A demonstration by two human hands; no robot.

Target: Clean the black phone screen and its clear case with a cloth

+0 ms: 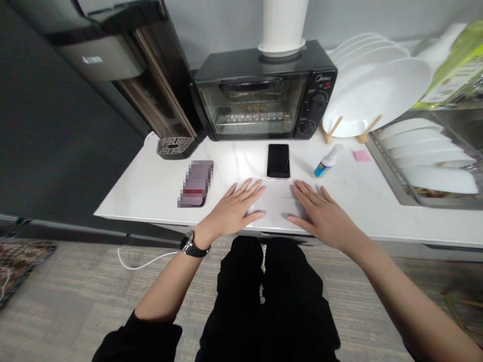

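Rests left hand (236, 203) and right hand (320, 213) flat, fingers spread and gripping nothing, at the front edge of the white counter (377, 201), just short of the dark phone (278, 161) lying untouched mid-surface, small bottle (326, 162) just beside it toward the right edge.

The black glass-fronted toaster oven (264, 95) carries a small pale brand word at the 12 o'clock end of its knob panel, which seems to read "Midea". The labels on the dark grey dispenser (121, 60) at 10 o'clock, the small white spray bottle (326, 162) and the green bottle (453, 70) at 2 o'clock are too blurred to read.
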